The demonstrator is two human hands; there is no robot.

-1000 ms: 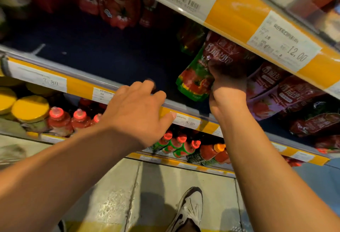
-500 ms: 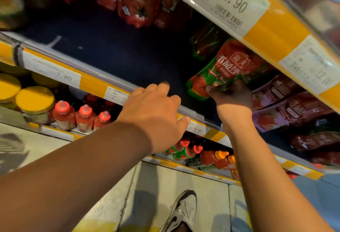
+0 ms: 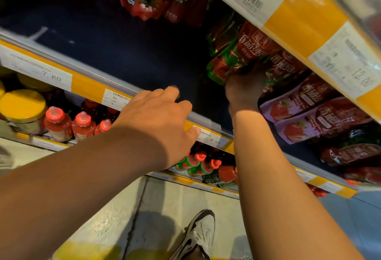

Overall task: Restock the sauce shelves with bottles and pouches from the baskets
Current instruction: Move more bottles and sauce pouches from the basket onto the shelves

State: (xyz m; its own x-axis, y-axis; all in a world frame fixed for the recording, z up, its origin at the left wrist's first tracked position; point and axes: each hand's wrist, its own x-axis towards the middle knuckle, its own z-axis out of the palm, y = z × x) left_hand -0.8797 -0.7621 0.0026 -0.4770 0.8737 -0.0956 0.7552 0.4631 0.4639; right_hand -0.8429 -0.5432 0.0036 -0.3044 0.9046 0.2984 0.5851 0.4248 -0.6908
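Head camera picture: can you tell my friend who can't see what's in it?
A person's right hand grips a red and green sauce pouch on a dark shelf, beside purple pouches. The left hand rests open on the shelf's yellow edge. Red-capped bottles stand on the shelf below.

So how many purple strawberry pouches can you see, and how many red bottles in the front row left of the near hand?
Purple strawberry pouches: 2
Front-row red bottles left of the left hand: 3
Total: 5
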